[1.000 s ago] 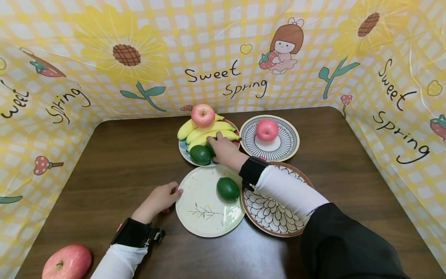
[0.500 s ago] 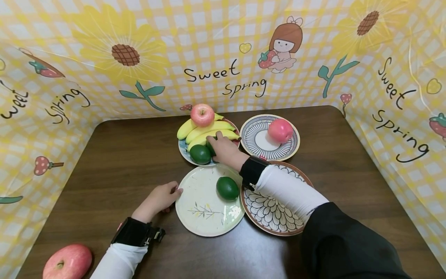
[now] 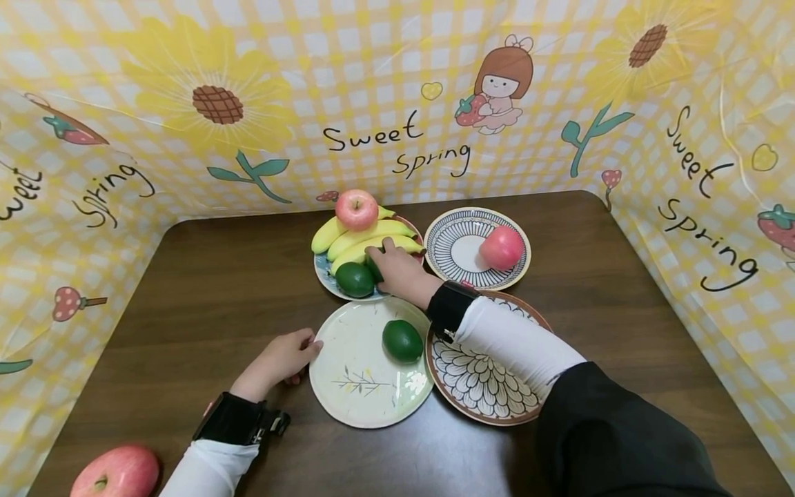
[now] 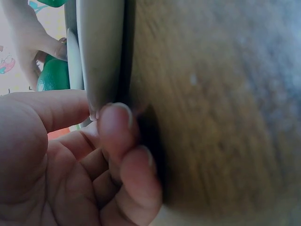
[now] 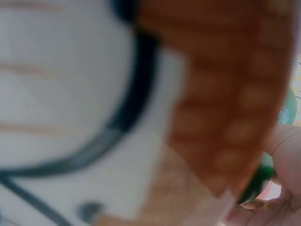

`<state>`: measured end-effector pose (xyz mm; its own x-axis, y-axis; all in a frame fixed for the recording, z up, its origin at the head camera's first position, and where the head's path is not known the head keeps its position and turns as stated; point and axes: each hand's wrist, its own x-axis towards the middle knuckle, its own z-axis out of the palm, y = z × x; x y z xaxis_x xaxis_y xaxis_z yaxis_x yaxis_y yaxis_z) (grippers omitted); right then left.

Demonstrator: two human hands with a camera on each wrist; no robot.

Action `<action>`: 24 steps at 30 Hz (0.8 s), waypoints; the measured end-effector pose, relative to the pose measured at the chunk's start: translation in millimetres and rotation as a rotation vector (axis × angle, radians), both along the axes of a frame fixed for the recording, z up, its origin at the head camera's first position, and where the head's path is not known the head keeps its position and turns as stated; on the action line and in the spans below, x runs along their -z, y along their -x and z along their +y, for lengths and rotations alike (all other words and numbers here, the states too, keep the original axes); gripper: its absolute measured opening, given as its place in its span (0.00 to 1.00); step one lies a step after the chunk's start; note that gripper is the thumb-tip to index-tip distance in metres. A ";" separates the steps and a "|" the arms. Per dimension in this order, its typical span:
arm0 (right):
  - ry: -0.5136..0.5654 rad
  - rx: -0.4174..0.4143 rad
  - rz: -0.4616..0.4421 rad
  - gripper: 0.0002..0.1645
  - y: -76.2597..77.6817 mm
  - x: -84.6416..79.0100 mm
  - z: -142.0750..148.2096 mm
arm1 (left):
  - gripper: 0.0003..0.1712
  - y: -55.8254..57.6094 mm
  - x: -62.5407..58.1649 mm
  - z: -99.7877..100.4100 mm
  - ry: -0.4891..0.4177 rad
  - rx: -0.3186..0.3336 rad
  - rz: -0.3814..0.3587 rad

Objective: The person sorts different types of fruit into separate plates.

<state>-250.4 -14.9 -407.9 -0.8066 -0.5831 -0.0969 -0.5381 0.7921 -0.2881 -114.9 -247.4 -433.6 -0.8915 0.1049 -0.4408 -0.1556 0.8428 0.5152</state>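
Note:
My left hand (image 3: 282,359) pinches the left rim of a pale plate (image 3: 335,345); in the left wrist view its thumb lies over the rim and its fingertips under it. One green lime (image 3: 402,341) lies on that plate's right side. My right hand (image 3: 404,270) reaches to the fruit plate (image 3: 321,273) behind and grips a lime (image 5: 261,181), mostly hidden under its fingers. Beside it lies another lime (image 3: 355,279), in front of several yellow bananas (image 3: 363,241). A pink apple (image 3: 357,210) rests on top of the bananas.
A blue-lined plate (image 3: 444,241) at the back right holds a pink round fruit (image 3: 502,248). Under my right forearm is a brown-rimmed, petal-patterned plate (image 3: 481,376). Another apple (image 3: 118,473) lies at the table's front left. Yellow checked cloth (image 3: 373,83) surrounds the table.
The pink round fruit has rolled from the middle of the blue-lined plate to its right side. Both hands keep their places; the head view has shifted slightly.

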 end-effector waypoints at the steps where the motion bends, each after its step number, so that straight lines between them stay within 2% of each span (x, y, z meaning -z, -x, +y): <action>1: -0.001 0.000 0.001 0.44 -0.4 -0.1 0.8 | 0.11 -0.5 0.1 0.2 -0.002 0.002 -0.001; 8: 0.010 -0.001 0.045 0.45 -2.4 -8.4 5.4 | 0.10 0.2 0.3 0.9 0.000 0.007 0.001; 12: 0.016 0.006 0.042 0.45 -4.9 -14.8 9.1 | 0.10 2.1 -0.3 1.0 0.011 0.008 -0.004; 24: 0.040 0.001 0.038 0.47 -6.5 -14.5 19.8 | 0.11 1.0 1.4 1.9 0.017 0.012 0.024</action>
